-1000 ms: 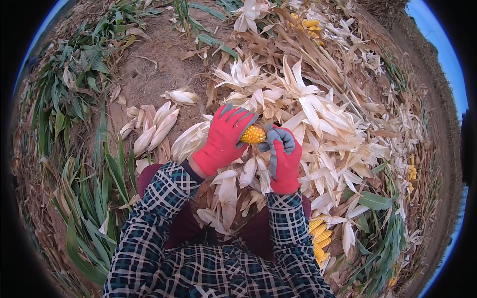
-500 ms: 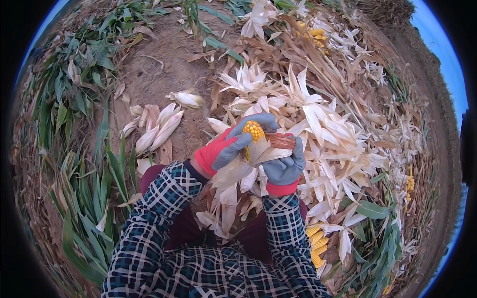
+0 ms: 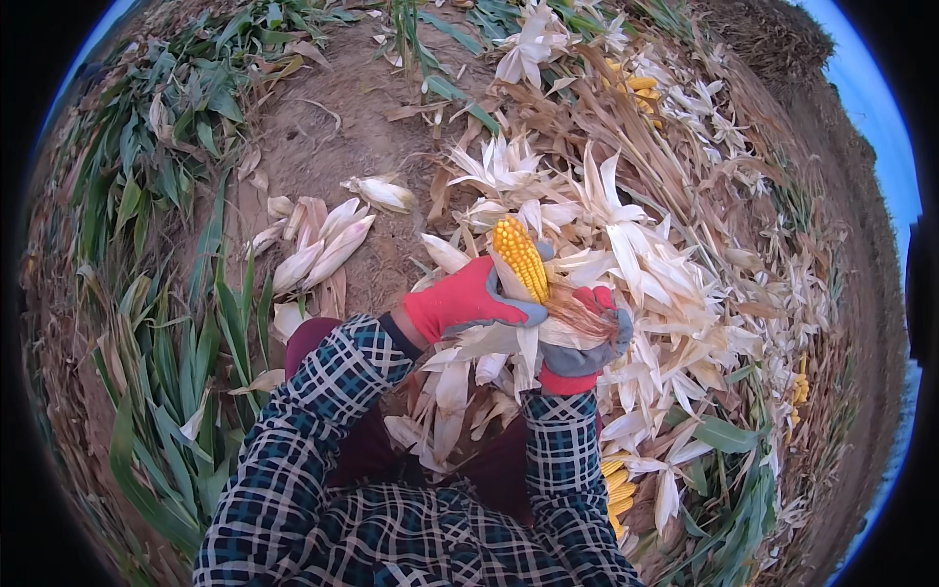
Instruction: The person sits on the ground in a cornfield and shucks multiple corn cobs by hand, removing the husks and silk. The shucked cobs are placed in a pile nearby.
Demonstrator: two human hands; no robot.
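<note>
A yellow ear of corn [image 3: 520, 256] stands up, tilted, from my left hand [image 3: 479, 298], which wears a red and grey glove and is closed round its lower part. Most of its kernels are bare. Pale husk [image 3: 494, 340] hangs below the ear between my hands. My right hand [image 3: 584, 342], gloved alike, is closed on a bunch of husk and brown silk [image 3: 577, 311] pulled to the right of the ear. The ear's lower end is hidden by the left glove and the husk.
Unhusked ears [image 3: 323, 245] lie on bare soil to the left. A heap of pale husks [image 3: 655, 264] spreads at the right. Husked ears [image 3: 618, 494] lie by my right forearm, more cobs [image 3: 641, 86] at the far right. Green corn leaves [image 3: 161, 391] cover the left side.
Much more of the ear's yellow kernels now shows. My right hand has moved right and slightly down with the husk and silk; my left hand has shifted a little right.
</note>
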